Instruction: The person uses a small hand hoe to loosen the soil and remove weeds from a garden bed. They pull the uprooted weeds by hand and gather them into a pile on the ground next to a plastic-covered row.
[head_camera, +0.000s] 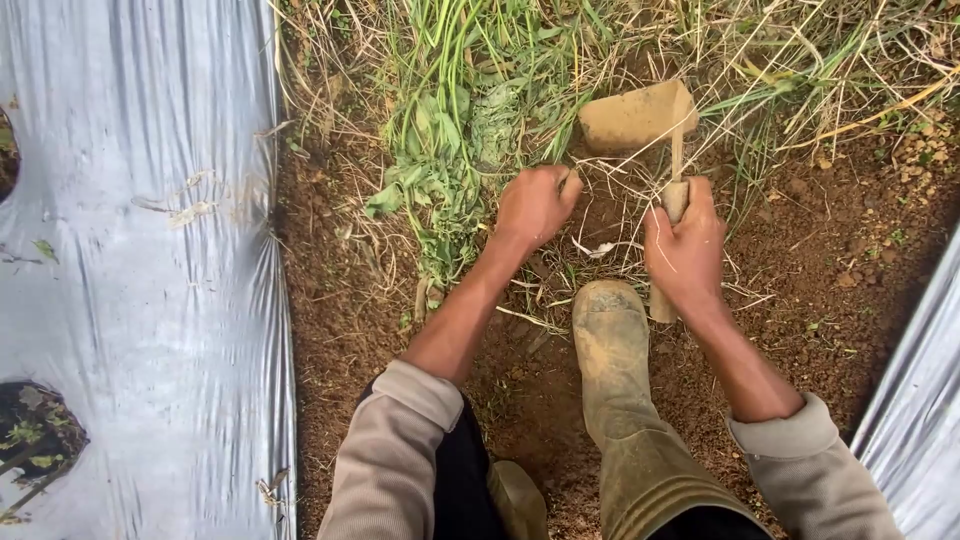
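Note:
My left hand (535, 205) is closed around a bunch of green weeds and grass stems (450, 130) growing from the brown soil. My right hand (685, 250) grips the short wooden handle of a small hoe (640, 115), whose mud-coated blade rests on the ground just beyond, among dry grass. The two hands sit close together, left of and right of a patch of loosened roots. My muddy rubber boot (612, 340) stands right below the hands.
Silver plastic mulch sheeting (140, 250) covers the bed on the left, with planting holes (35, 435) holding small plants. Another strip of sheeting (925, 400) edges the right. Bare soil furrow (840, 250) runs between them; dry straw lies at the top.

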